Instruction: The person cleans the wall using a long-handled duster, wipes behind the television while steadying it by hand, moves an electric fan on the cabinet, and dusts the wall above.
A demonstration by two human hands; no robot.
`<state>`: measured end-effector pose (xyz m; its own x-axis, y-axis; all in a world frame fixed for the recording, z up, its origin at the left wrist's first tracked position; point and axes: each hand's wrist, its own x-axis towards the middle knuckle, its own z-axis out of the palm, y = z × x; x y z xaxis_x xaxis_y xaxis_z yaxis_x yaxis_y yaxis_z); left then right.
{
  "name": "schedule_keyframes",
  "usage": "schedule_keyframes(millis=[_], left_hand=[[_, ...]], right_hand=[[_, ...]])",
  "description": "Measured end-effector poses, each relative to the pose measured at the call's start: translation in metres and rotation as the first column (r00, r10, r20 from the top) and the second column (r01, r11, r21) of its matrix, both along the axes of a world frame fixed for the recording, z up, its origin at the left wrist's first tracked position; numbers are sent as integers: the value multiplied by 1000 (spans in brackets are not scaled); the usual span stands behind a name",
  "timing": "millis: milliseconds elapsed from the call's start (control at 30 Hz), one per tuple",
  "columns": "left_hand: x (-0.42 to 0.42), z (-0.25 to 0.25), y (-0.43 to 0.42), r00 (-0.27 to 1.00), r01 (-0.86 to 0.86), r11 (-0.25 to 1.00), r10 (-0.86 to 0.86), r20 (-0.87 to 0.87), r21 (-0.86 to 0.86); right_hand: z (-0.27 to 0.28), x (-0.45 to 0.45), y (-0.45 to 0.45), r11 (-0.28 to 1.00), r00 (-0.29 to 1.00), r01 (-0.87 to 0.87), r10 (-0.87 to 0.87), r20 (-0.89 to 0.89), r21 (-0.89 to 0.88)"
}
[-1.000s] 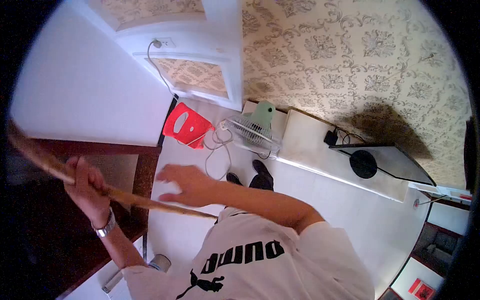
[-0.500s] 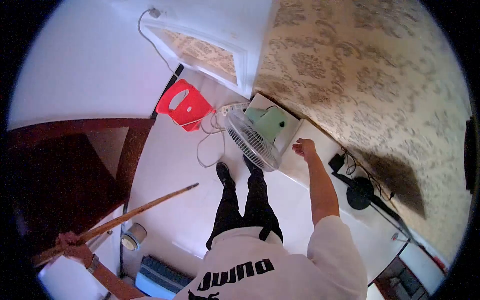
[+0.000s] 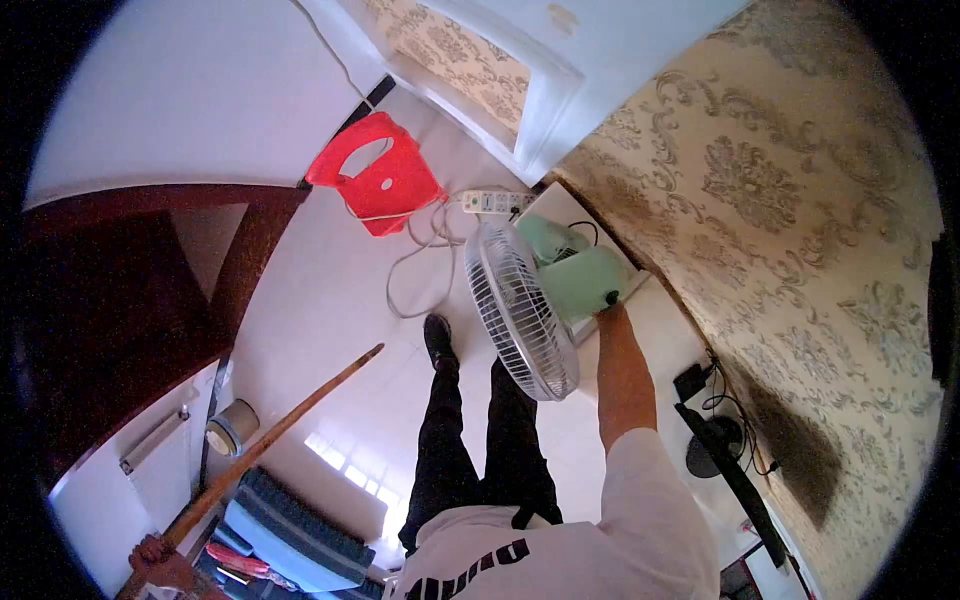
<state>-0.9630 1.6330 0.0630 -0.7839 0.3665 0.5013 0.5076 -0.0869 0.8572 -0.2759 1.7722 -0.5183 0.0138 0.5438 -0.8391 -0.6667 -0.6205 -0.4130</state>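
My left hand point(image 3: 160, 562), at the lower left, is closed around a long wooden stick point(image 3: 280, 427), which slants up to the right with its darker tip above the floor. My right hand point(image 3: 611, 318) is at the rear of a green electric fan point(image 3: 585, 280), by the dark knob on its motor housing. Its fingers are hidden behind the fan, so I cannot tell whether they grip it. The fan's round wire guard point(image 3: 515, 310) faces left, towards my legs. The fan stands on a low white ledge point(image 3: 655, 310) along the wall.
A red plastic stool point(image 3: 392, 180) and a white power strip point(image 3: 492, 202) with a looping cord lie ahead on the floor. A black stand point(image 3: 714, 446) with cables is to the right. A bucket-like container point(image 3: 232, 428) and a blue padded thing point(image 3: 290, 535) are at the left.
My right hand has moved from beside the fan to the back of its housing. My left hand and the stick sit lower in view. The camera has shifted closer to the fan.
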Motion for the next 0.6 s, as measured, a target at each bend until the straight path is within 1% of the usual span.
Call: schedule_keyframes(millis=[233,467,600], left_hand=[[4,-11,-11,999,-21,999,21,24,25],[9,-24,-7,999,-7,1000,6,44,15],[12,-32,-5,998,6,1000,-7,67,12]], right_hand=[[-10,1,28,993,999,44,-44,-3,107],[-15,-11,22,966,994,100,-87,-64,239],[-5,-28,20,938,993,102,-74,-96,330]])
